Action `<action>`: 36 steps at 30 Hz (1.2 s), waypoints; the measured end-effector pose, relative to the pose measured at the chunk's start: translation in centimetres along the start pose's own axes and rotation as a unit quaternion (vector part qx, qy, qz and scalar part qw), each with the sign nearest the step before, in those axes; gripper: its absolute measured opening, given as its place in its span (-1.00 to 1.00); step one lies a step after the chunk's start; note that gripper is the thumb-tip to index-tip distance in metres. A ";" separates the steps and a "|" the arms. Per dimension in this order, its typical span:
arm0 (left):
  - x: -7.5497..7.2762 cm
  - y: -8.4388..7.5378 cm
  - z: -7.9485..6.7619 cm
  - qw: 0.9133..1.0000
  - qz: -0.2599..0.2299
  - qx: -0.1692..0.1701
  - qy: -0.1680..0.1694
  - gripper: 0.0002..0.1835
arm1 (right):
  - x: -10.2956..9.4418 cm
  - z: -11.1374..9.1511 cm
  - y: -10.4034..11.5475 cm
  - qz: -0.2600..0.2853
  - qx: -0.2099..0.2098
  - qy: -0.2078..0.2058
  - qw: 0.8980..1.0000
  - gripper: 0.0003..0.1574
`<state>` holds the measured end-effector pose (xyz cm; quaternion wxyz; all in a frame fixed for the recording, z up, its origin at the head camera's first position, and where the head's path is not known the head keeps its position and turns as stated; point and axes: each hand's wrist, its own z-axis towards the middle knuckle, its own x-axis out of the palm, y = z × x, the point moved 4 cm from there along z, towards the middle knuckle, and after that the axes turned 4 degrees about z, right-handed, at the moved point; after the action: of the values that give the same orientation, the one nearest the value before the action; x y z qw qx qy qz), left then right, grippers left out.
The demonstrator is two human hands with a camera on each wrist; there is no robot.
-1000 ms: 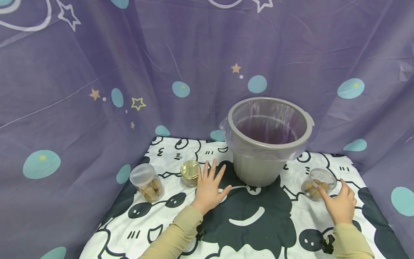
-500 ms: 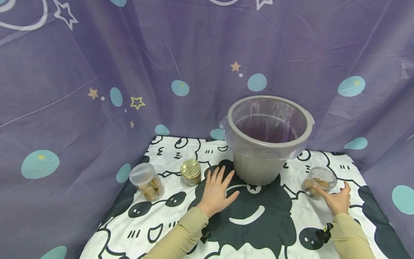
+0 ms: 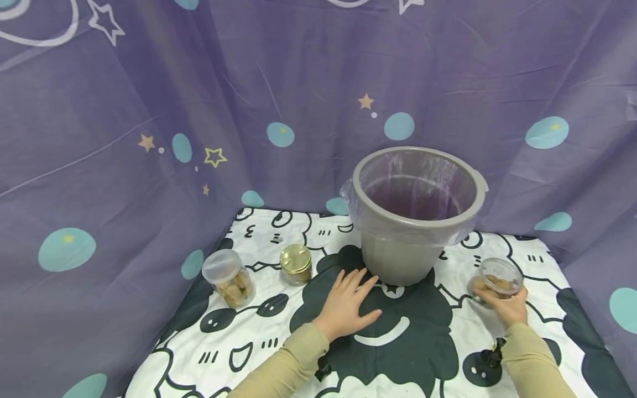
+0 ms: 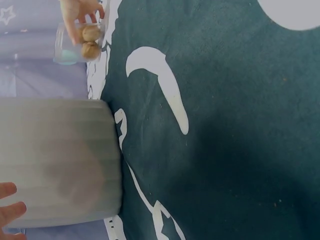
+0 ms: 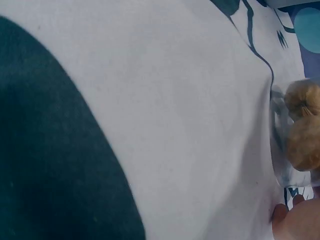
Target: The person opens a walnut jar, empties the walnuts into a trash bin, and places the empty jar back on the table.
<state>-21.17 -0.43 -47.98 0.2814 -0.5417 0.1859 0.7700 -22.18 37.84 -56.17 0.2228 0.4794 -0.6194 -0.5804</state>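
At the right of the head view, my right hand (image 3: 510,309) grips a clear plastic jar (image 3: 502,270) from its near right side. Several round brown pieces that look like walnuts (image 5: 304,143) lie in the jar, which stands upright on the cloth. No lid shows on it. In the left wrist view the same right hand (image 4: 80,9) reaches over the jar (image 4: 62,47). My left hand (image 3: 348,309) is spread with straight fingers over the dark patch of cloth, near the foot of the bin. It holds nothing.
A grey-beige bin (image 3: 393,257) lined with a clear bag stands at the back, between the hands. On the left are a small gold-lidded jar (image 3: 296,260) and a taller jar (image 3: 234,287) with a translucent lid and brown pieces inside. A purple curtain (image 3: 298,72) hangs behind.
My right hand has closed around the walnut jar, after touching only its near side. The left hand has drifted right, away from the gold-lidded jar towards the bin.
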 end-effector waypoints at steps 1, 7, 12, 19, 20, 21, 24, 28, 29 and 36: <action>0.0 -0.1 0.0 1.000 -0.002 0.006 -0.003 -0.29 | 0.1 0.0 -0.1 0.000 0.002 0.000 1.000 0.39; 0.1 -0.7 0.2 1.000 -0.002 0.029 -0.003 -0.29 | 0.4 0.1 -0.3 0.006 0.001 -0.020 1.000 0.39; 0.2 -0.9 0.4 0.999 -0.006 0.045 -0.002 -0.29 | 0.6 0.3 -0.5 0.019 -0.005 -0.043 0.999 0.36; 0.7 -0.9 0.7 0.998 -0.010 0.056 -0.006 -0.22 | 0.6 0.2 -0.9 -0.007 -0.006 -0.059 0.998 0.31; 0.7 -0.9 0.8 0.998 -0.009 0.056 -0.009 -0.19 | 0.7 0.1 -0.9 -0.015 -0.011 -0.056 0.998 0.30; 0.8 -0.8 0.8 0.998 -0.007 0.057 -0.013 -0.16 | 0.8 0.0 -0.7 -0.024 -0.019 -0.052 0.998 0.30; 0.9 -0.8 1.1 0.998 0.003 0.062 -0.023 -0.10 | 1.1 -0.4 -0.2 -0.044 -0.048 -0.034 0.997 0.28; 0.9 -0.8 1.5 0.997 0.008 0.070 -0.028 -0.07 | 1.4 -0.9 0.6 -0.052 -0.093 -0.018 0.994 0.22; 0.9 -0.8 1.5 0.997 0.008 0.071 -0.028 -0.08 | 1.5 -1.1 0.8 -0.059 -0.105 -0.015 0.993 0.20; 0.8 -0.9 1.8 0.997 0.005 0.073 -0.023 -0.12 | 1.8 -2.7 1.7 -0.137 -0.192 0.027 0.971 0.17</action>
<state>-22.10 1.55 -48.04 0.3208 -0.5005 0.2381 0.7681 -21.27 34.68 -54.52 0.2451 0.5233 -0.4186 -0.7006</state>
